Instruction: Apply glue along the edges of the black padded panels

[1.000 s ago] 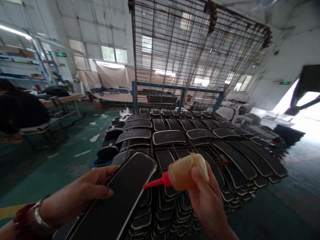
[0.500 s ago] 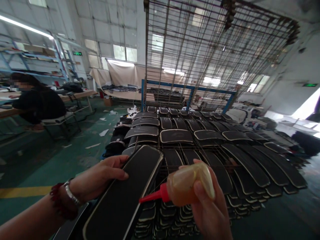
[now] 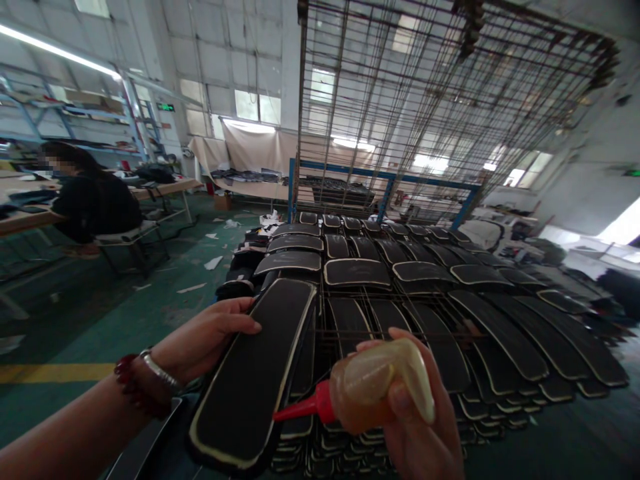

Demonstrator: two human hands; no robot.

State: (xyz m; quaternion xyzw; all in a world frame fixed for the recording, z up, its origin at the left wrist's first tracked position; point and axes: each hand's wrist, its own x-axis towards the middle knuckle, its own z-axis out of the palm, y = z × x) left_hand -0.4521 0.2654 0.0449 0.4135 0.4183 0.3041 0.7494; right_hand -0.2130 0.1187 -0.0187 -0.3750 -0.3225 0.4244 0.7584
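- Fingers of the left hand (image 3: 210, 337) pinch the long black pad (image 3: 260, 373) by its edge.
- The right hand (image 3: 420, 427) wraps tight round the glue bottle (image 3: 373, 387), red tip touching the pad's edge.

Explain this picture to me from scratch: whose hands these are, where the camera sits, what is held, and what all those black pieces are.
There is one view, from a camera worn on a person's head, looking forward and down at their own bare hands. The left hand, with a bracelet and watch at the wrist, grips a long black panel with a pale edge. The right hand holds a soft amber squeeze bottle whose red nozzle points at the panel's right edge. Ahead, many similar black panels lie in rows on stacked wire racks. A tall wire rack frame stands behind them. At far left another person sits at a table.
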